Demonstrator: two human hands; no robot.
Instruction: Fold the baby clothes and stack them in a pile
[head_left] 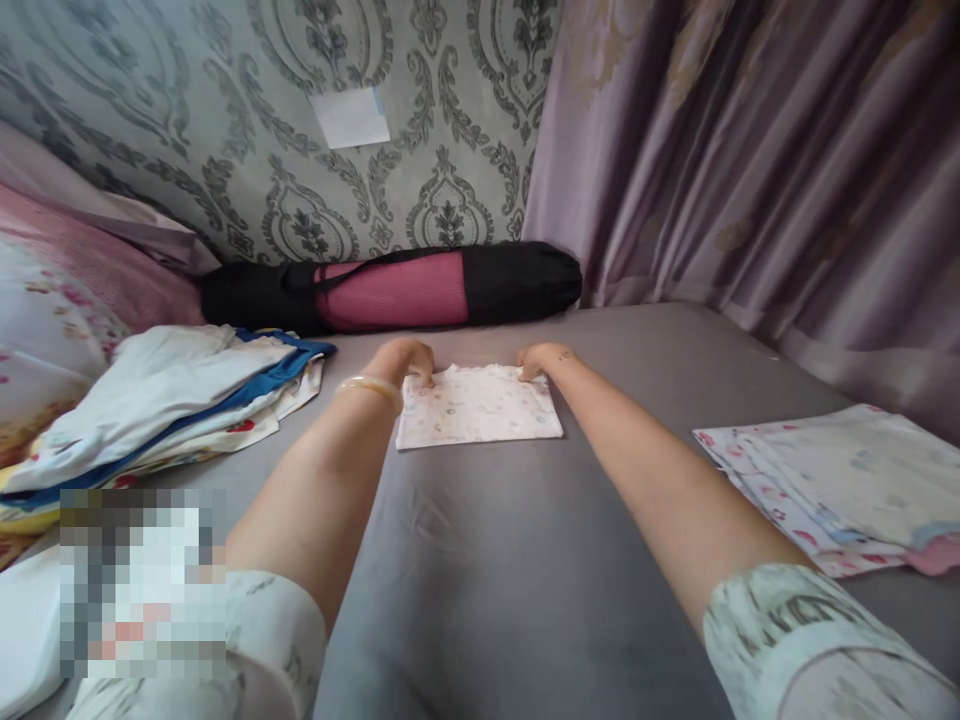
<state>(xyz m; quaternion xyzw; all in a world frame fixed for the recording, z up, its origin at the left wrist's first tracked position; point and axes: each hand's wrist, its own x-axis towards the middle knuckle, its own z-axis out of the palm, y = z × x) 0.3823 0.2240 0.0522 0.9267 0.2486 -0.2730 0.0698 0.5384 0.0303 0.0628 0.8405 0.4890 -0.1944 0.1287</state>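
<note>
A small white printed cloth [480,408], folded into a flat rectangle, lies on the grey sheet in front of me. It could be a garment; its kind does not show. My left hand [406,358] grips its far left corner, thumb on top and the other fingers curled out of sight behind the edge. At the far right corner, my right hand [535,361] holds the cloth in the same way. Between the two hands the far edge looks slightly ruffled. The near edge lies straight on the sheet.
Left lies a loose pile of clothes [172,385]; right, a stack of folded printed cloths [847,480]. A long black and pink bag [390,290] runs along the patterned wall. Purple curtains [720,150] hang at right. The lower left is partly pixelated.
</note>
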